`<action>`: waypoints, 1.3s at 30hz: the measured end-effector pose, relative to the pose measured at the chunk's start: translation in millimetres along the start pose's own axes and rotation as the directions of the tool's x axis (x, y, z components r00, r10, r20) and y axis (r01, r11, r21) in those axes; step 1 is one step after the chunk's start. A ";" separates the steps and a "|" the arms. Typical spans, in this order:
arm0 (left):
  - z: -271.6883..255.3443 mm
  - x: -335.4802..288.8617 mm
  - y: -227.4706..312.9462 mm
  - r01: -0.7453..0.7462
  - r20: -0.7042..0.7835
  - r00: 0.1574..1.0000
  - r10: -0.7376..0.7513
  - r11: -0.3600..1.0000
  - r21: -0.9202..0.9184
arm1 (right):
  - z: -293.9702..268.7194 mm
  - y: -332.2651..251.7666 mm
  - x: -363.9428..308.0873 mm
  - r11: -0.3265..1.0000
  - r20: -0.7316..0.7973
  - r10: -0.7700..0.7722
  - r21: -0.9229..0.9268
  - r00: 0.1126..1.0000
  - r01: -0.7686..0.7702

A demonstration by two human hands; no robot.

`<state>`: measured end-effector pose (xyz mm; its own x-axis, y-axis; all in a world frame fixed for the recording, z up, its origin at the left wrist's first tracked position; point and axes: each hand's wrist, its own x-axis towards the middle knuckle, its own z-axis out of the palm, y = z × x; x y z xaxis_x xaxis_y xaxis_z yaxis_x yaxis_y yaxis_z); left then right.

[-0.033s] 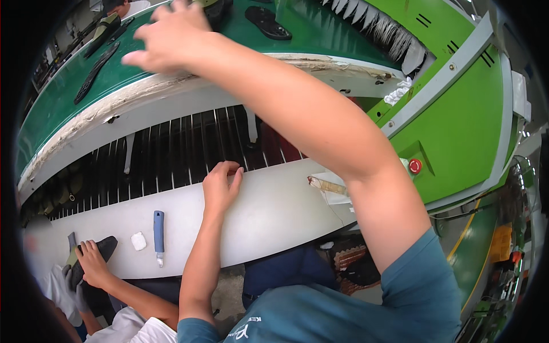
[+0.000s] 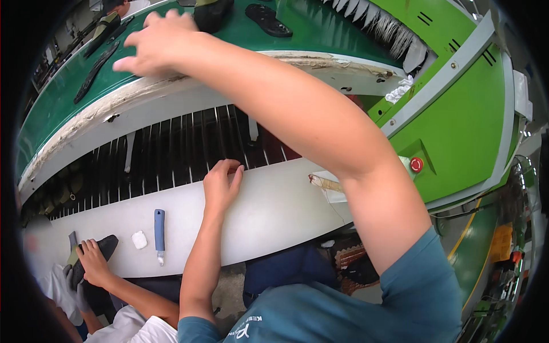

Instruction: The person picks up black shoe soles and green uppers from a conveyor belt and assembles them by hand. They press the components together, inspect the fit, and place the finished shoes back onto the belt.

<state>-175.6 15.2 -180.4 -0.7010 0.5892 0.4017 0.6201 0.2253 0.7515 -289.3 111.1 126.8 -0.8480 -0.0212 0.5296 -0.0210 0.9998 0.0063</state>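
My right hand (image 2: 163,46) reaches over the green conveyor belt (image 2: 337,37), fingers spread and holding nothing. Just beyond its fingers stands a dark shoe upper (image 2: 213,16). One black shoe sole (image 2: 269,20) lies to the right of that upper, and another narrow black sole (image 2: 96,73) lies left of the hand. My left hand (image 2: 220,186) rests at the far edge of the white worktop (image 2: 274,211), its fingers loosely bent, its thumb apart, with nothing in it.
A blue-handled tool (image 2: 159,231) with a pale tip and a white pad (image 2: 139,240) lie on the worktop. At left, a co-worker's hands hold a dark shoe (image 2: 107,247). Metal rods (image 2: 183,146) span the gap below the belt. A green machine (image 2: 457,137) stands right.
My right hand has shifted slightly left and down over the belt. My left hand stays where it was.
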 end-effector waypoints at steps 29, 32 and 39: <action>7.2 -15.8 161.7 0.171 0.141 0.974 -0.178 0.167 -0.971 | -23.2 -5.1 -463.5 0.566 0.246 0.389 0.697 0.888 -0.441; 31.0 -13.4 144.1 0.248 0.241 0.966 -0.096 0.065 -0.967 | -1.0 -2.1 -475.3 0.525 0.180 0.454 0.738 0.873 -0.425; 81.1 45.5 142.5 0.447 0.432 0.892 -0.136 0.418 -0.791 | 41.9 23.6 -485.0 0.211 0.200 0.651 0.879 0.732 -0.428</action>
<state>-90.6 137.0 -97.5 -0.5573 0.8297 0.0302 -0.3324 -0.2563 0.9076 99.3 144.7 -165.5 -0.7404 0.6345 0.2217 -0.1067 0.2147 -0.9708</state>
